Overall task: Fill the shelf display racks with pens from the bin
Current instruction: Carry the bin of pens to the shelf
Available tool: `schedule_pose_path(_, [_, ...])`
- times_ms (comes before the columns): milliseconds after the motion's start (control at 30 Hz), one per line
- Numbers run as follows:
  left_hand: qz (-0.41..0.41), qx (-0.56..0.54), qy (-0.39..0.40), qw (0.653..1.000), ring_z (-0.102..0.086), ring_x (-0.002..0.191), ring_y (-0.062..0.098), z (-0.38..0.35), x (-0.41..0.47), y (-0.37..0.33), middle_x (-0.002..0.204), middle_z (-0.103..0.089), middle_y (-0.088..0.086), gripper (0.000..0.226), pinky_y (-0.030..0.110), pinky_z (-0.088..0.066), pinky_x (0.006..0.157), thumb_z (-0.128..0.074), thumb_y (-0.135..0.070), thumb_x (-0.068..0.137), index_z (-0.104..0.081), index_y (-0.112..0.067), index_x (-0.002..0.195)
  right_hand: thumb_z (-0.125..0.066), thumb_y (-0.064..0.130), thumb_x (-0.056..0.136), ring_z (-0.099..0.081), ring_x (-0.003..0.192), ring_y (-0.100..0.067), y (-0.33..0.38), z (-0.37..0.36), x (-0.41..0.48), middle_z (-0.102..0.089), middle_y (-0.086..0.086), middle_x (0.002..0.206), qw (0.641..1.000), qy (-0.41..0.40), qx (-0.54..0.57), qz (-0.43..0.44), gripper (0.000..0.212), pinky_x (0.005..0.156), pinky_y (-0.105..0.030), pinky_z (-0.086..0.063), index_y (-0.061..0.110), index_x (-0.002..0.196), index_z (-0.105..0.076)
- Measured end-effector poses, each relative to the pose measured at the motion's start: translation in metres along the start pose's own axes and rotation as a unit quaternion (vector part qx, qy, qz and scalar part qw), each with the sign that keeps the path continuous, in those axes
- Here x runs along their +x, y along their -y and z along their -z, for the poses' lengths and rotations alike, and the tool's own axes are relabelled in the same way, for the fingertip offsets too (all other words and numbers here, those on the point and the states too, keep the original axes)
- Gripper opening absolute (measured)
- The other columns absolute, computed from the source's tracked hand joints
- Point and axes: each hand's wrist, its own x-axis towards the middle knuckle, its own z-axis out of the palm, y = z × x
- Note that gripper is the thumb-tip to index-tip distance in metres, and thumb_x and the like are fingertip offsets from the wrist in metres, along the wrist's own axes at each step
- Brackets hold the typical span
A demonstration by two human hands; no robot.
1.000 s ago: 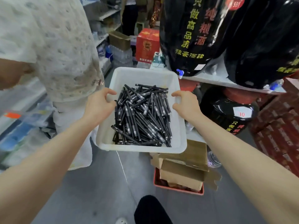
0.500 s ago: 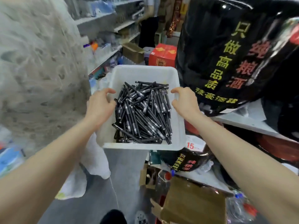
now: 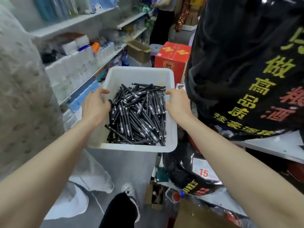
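Fingers of left grip point(image 3: 95, 106) and right grip point(image 3: 178, 104) are hidden behind the bin point(image 3: 139, 74) walls; only thumbs show. Lower pens point(image 3: 138, 116) are buried under the top layer, so no. can't be told. Shelf goods point(image 3: 79, 51) at 10 o'clock blurred, labels unreadable. White-clad person point(image 3: 24, 96) at 9 o'clock smeared, cut by left edge. Black jar point(image 3: 238, 63) at 2 o'clock cut by top & right edges. Price tag point(image 3: 204, 170) at 5 o'clock: small print illegible.

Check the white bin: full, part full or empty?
Part full. Black pens lie in a loose heap over most of the floor of the white bin, well below its rim; its far end is bare.
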Motion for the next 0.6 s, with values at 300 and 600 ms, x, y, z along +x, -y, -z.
schedule_pose_path(300, [0.008, 0.012, 0.015, 1.000, -0.058, 0.102, 0.034, -0.069, 0.158, 0.032, 0.098, -0.065, 0.011, 0.040, 0.042, -0.042, 0.085, -0.050, -0.007, 0.085, -0.063, -0.022, 0.120, -0.042, -0.008, 0.090, -0.051, 0.113, -0.031, 0.022, -0.080, 0.132, -0.048, -0.011, 0.119, 0.995, -0.001, 0.035, -0.094, 0.042, 0.083, -0.034, -0.039, 0.010, 0.124, -0.058])
schedule_pose_path(600, [0.039, -0.007, 0.061, 0.997, -0.061, 0.095, 0.034, -0.143, 0.324, 0.054, 0.101, -0.067, 0.012, 0.034, 0.041, -0.047, 0.083, -0.052, -0.012, 0.085, -0.062, -0.027, 0.114, -0.051, -0.002, 0.090, -0.051, 0.118, -0.030, 0.038, -0.141, 0.291, -0.053, -0.014, 0.130, 0.994, 0.028, 0.010, -0.105, 0.045, 0.088, -0.029, -0.037, 0.012, 0.133, -0.054])
